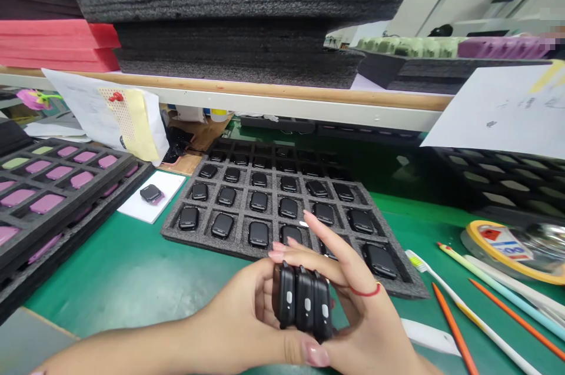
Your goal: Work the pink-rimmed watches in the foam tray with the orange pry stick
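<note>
Several black watch cases (pixel 305 303) stand side by side, pressed together between my two hands at the lower middle. My left hand (pixel 247 322) wraps round them from the left, its thumb along the bottom. My right hand (pixel 366 304), with a red string on one finger, holds them from the right, its index finger raised. Just beyond the hands lies a dark foam tray (pixel 176 229) whose compartments hold many similar black cases (pixel 258 234). My right hand hides part of its front right compartments. Another black case (pixel 150 192) rests on a white pad (pixel 165 182) left of the tray.
Foam trays with pink and green pieces (pixel 46 203) are stacked at the left. On the right lie a toothbrush (pixel 479 316), orange sticks (pixel 454 328) and a tape roll (pixel 507 251). A shelf (pixel 265 101) bearing foam stacks crosses above; papers hang from it.
</note>
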Available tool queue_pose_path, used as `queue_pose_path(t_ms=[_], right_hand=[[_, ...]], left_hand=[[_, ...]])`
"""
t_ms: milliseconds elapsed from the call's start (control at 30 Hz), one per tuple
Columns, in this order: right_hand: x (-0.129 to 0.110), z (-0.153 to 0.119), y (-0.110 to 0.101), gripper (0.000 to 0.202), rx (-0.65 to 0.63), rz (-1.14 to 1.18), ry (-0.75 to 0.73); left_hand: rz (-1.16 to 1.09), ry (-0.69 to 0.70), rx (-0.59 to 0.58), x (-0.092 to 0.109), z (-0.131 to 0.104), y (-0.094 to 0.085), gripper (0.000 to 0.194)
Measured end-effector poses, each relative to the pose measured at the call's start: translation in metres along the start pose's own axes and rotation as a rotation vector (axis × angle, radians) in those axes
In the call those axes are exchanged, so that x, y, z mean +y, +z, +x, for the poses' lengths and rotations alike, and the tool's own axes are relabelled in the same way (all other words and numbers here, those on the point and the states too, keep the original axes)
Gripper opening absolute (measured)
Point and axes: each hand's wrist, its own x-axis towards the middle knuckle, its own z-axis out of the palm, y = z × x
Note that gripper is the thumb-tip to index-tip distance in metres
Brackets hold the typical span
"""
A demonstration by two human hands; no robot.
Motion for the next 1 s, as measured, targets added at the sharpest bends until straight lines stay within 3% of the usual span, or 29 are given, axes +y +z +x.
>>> queue_pose_path(t_ms=[100,333,500,667,800,1000], right_hand=[[0.0022,0.0006,-0.0003,0.068,0.001,-0.050,-0.040],[0.0056,-0.0006,0.0000,0.085,-0.026,0.013,0.002],[0.0051,0.0008,-0.0004,0.094,-0.055,-0.033,0.003],[0.0057,0.0014,0.0002,0.083,-0.058,-0.064,-0.024],[0.0035,0.0016,-0.0009,0.097,-0.049,-0.047,-0.028],[0.0025,0.0027,-0.0008,0.101,-0.094,-0.068,-0.058]], left_hand=[[0.034,0.020,0.010,0.0010,0.0012,0.0007,0.049],[0.049,0.004,0.021,-0.0042,-0.0005,-0.0014,0.050],[0.029,0.067,0.000,-0.0037,-0.0030,-0.0016,0.054],[0.082,0.060,0.045,0.0007,-0.0037,-0.0014,0.053],[0.078,0.053,0.031,0.0011,-0.0042,-0.0028,0.053],[0.135,0.085,0.048,-0.0057,-0.0017,-0.0017,0.047]])
